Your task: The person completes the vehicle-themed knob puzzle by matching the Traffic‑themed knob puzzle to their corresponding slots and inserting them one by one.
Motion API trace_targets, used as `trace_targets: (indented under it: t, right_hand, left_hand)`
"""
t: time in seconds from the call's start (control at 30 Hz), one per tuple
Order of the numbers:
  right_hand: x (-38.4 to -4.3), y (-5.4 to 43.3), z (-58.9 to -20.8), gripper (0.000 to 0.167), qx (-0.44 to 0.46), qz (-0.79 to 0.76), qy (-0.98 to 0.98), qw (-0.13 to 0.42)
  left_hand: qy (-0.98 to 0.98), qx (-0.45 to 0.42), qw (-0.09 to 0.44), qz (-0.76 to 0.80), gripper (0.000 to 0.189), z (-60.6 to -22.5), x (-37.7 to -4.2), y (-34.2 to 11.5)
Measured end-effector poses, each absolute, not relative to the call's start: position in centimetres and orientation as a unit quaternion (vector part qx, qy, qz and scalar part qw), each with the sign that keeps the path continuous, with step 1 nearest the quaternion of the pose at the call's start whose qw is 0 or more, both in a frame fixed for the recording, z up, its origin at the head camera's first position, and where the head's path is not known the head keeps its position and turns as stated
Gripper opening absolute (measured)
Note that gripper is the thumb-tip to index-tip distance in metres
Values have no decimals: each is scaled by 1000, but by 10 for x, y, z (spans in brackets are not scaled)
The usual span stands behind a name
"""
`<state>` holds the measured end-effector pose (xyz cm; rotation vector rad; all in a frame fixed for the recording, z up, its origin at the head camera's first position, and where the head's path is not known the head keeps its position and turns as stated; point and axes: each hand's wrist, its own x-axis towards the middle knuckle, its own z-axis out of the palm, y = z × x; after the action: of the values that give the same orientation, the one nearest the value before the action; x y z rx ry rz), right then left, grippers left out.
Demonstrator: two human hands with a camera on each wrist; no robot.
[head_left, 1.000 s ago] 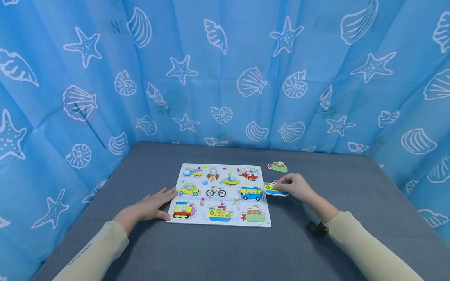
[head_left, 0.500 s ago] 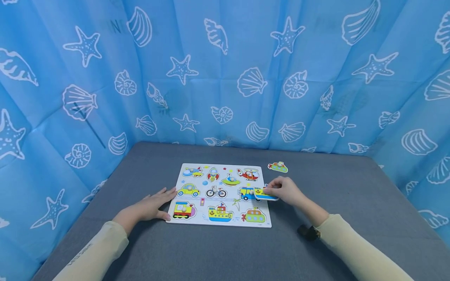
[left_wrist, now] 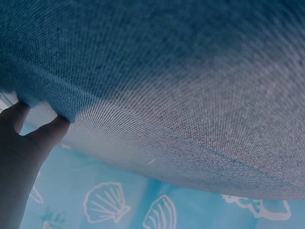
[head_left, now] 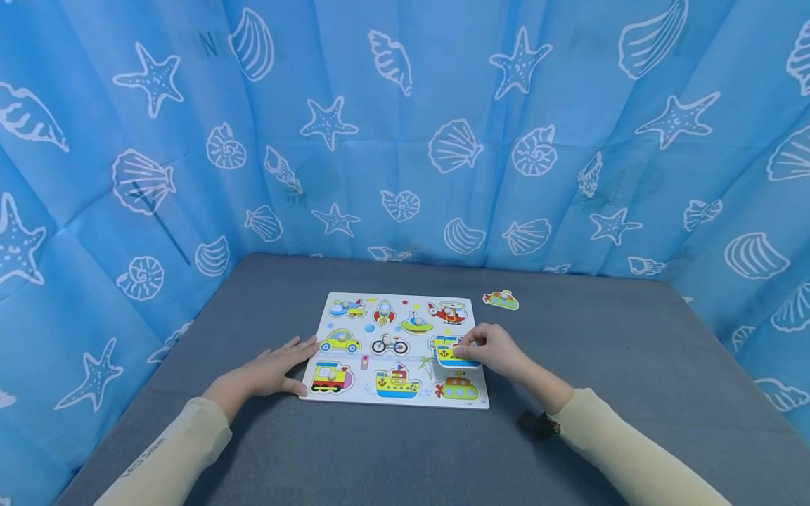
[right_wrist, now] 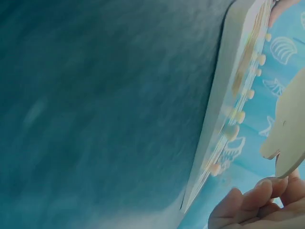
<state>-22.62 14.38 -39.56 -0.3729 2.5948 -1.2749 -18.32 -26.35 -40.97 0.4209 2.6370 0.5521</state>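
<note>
A white wooden knob puzzle board [head_left: 380,361] with vehicle pictures lies on the grey table. My right hand [head_left: 496,349] pinches a yellow and blue ship puzzle piece [head_left: 451,356] from above. The piece hangs over the right part of the board and overlaps the blue bus piece [head_left: 436,344]. Its pale underside [right_wrist: 291,125] shows above the fingers in the right wrist view. My left hand [head_left: 275,367] touches the board's left edge with spread fingers. At the board's front are the printed ship recess [head_left: 397,384] and submarine recess [head_left: 457,387], both without knobs.
A green submarine piece [head_left: 502,300] lies on the table [head_left: 601,330] beyond the board's right corner. Several knobbed pieces, such as the train [head_left: 329,378] and helicopter [head_left: 447,313], sit in the board. A blue shell-patterned curtain [head_left: 405,140] stands around the table.
My right hand has carried the ship piece leftward from beside the board to over the bus. The left hand and the board have stayed put.
</note>
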Motion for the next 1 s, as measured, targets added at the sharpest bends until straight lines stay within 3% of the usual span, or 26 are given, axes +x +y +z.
trace_targets:
  t: [1.0]
  right_hand:
    - [-208, 79, -405, 18, -126, -427, 880, 163]
  left_hand:
    - [946, 153, 211, 193, 96, -410, -185, -264]
